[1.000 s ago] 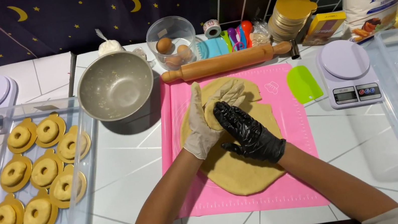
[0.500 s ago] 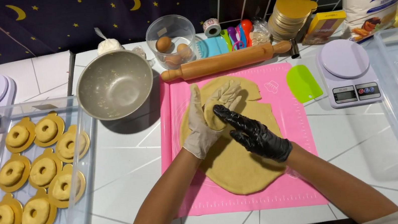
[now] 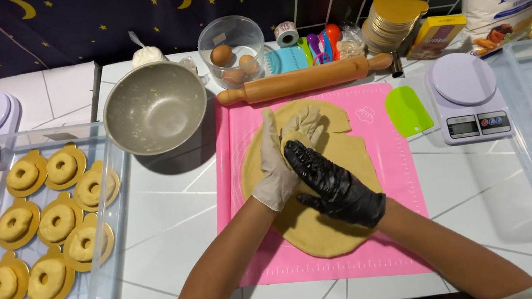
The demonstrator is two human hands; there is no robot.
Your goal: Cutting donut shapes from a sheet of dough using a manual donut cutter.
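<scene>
Two hands, left hand [image 3: 276, 168] and right hand [image 3: 334, 185], pinch one dough piece [image 3: 293, 141]; eight doughnuts [image 3: 58, 222].

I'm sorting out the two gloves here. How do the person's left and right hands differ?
The left hand wears a whitish translucent glove; the right hand wears a black one. The left stands on edge, fingers pointing away; the right lies across, fingers angled toward the left palm. Both are on the rolled dough, around a small dough piece.

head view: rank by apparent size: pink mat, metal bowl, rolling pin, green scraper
1. pink mat, clearly largest.
2. metal bowl.
3. rolling pin: longer than the bowl is wide, but thin, so less area.
4. green scraper, smallest.
</scene>
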